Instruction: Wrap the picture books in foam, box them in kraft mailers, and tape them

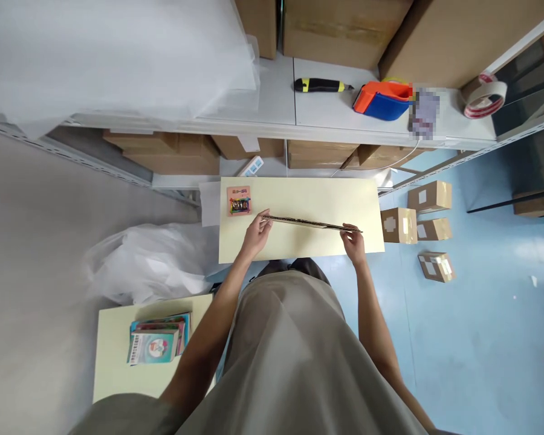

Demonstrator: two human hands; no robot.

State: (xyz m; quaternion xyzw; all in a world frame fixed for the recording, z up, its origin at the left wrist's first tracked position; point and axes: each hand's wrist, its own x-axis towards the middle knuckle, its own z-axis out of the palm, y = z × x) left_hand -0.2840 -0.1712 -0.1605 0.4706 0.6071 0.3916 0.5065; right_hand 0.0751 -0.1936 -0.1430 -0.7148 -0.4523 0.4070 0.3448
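A flat piece of brown cardboard [309,223] is held edge-on above the pale yellow table [344,196], so mostly its thin, slightly ragged edge shows. My left hand [257,232] pinches its left end, and my right hand [353,243] grips the right end. Whether the cardboard is one sheet or a folded blank, I cannot tell. Just beyond my left hand a small pink box or book [239,200] with a colourful picture lies on the table's left part.
On the shelf [276,96] are a black-and-yellow utility knife [320,85], an orange-and-blue tape dispenser [381,101] and a tape roll [484,99]. Small cartons [436,266] stand on the floor at right. Books [154,347] lie on a lower-left table, near white plastic sheeting [140,263].
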